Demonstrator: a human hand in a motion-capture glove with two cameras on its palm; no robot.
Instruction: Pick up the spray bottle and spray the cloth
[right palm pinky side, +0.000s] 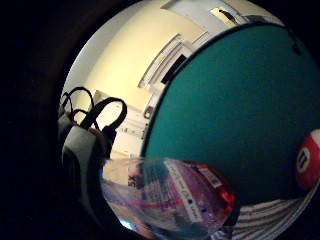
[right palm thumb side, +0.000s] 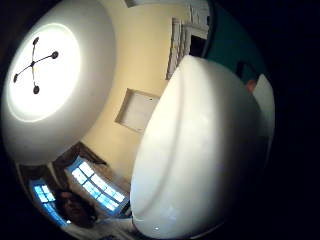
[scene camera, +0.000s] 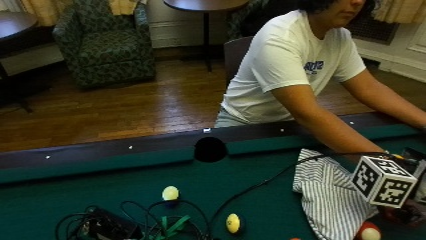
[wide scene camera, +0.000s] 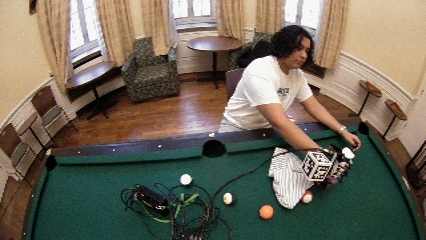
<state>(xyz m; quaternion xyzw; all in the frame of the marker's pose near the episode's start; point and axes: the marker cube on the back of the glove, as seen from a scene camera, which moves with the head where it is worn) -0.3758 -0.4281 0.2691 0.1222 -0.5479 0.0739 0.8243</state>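
**Grip unreadable, bottle at the palm, cloth alongside**

Grip first: the gloved right hand (wide scene camera: 331, 172) hovers at the right end of the green worktop (scene camera: 100, 185), but no view shows whether it is closed round anything, so I cannot tell its state.

Going left to right in the outside view, a tangle of cables (scene camera: 126, 225) lies on the felt. Next come a pale yellow ball (scene camera: 170, 193) and a yellow ball (scene camera: 232, 223), then the striped cloth (scene camera: 326, 195), rumpled and spread flat. A red-striped ball (scene camera: 369, 233) sits at its lower corner. The right hand is just beside the cloth's right edge, probably placed there so the spray would land on the fabric.

Only the little-finger palm view shows the spray bottle (right palm pinky side: 170, 200): clear, labelled, with reddish liquid, and close across the palm with cloth beyond it. The wide view adds the bare left hand (wide scene camera: 351, 142), resting near the right one.
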